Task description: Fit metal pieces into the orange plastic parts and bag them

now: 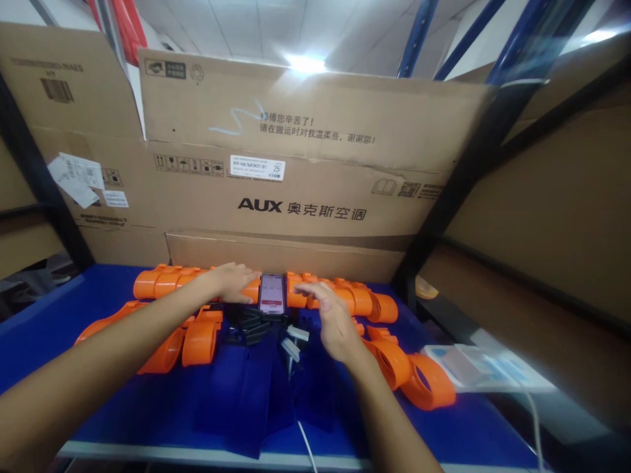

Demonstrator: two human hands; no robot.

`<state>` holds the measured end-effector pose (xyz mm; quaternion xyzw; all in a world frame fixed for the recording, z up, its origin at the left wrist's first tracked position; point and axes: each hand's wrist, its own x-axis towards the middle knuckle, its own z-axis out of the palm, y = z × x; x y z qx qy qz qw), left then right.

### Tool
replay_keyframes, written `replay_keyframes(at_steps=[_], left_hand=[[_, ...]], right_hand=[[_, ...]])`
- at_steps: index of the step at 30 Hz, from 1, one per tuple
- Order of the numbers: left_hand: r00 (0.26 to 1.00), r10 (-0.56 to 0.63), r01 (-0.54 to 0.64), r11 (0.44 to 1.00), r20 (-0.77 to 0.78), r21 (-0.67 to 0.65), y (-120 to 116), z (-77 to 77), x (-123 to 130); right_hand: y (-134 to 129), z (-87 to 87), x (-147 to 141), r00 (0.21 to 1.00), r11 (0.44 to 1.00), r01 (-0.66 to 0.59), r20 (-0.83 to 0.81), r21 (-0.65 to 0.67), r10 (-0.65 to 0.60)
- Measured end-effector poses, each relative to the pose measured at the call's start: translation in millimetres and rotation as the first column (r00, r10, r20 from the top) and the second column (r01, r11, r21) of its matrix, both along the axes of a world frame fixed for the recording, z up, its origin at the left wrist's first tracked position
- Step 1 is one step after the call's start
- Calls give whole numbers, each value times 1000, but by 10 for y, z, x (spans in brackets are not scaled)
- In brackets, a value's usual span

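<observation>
My left hand [234,282] lies over the back row of orange rings [167,282], left of an upright phone [271,295], its fingers stretched out. To the phone's right, my right hand [332,318] is at the right part of that row, with fingers extended and apart, near the orange rings [363,301]. Neither hand visibly grips anything. Between my arms lie a pile of black pieces [251,326], light grey pieces [292,345] and dark blue flat sheets [246,401]. More orange rings [200,341] sit in front on the left, and others [428,381] on the right.
Behind the blue tabletop [123,414] stands a printed cardboard panel [305,184]. Black frame posts [444,177] rise at both sides. A white cable [306,443] runs off the front edge. White and light blue packets [473,368] lie at the right.
</observation>
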<state>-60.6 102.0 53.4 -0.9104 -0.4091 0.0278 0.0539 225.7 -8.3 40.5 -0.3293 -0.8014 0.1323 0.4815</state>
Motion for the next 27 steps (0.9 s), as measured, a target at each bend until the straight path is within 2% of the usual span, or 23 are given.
replay_keyframes(at_steps=[3,6,9,12,14,16,19,22,25,27], left_hand=[[1000,-8,8,1000,-14,-15,79,-30,21],[999,-39,39,999,-18,-8,102,29,13],[993,-114,112,992,42,60,87,193,6],[975,-175,150,973,138,175,-18,429,28],[948,-238,191,956,209,224,-176,568,80],[900,-317,243,935,299,259,-407,639,169],[773,-435,348,900,463,263,-816,585,339],[622,-493,436,864,609,253,-1135,405,472],[618,-533,522,828,578,205,-1269,240,526],[615,-545,555,812,570,178,-1286,167,540]], right_hand=[[-24,5,3,1000,1000,-16,15,5,16],[-38,10,6,1000,1000,-15,20,11,15],[-36,15,9,1000,1000,-6,17,13,6],[-24,29,-8,1000,1000,8,6,11,-8],[-9,42,-40,999,999,43,-12,-15,-43],[18,51,-87,993,993,100,-59,-58,-104],[76,47,-160,967,980,136,-198,-144,-163],[126,29,-209,921,959,82,-349,-270,-177],[146,16,-225,857,918,6,-470,-397,-209],[147,19,-223,836,899,-45,-510,-435,-204]])
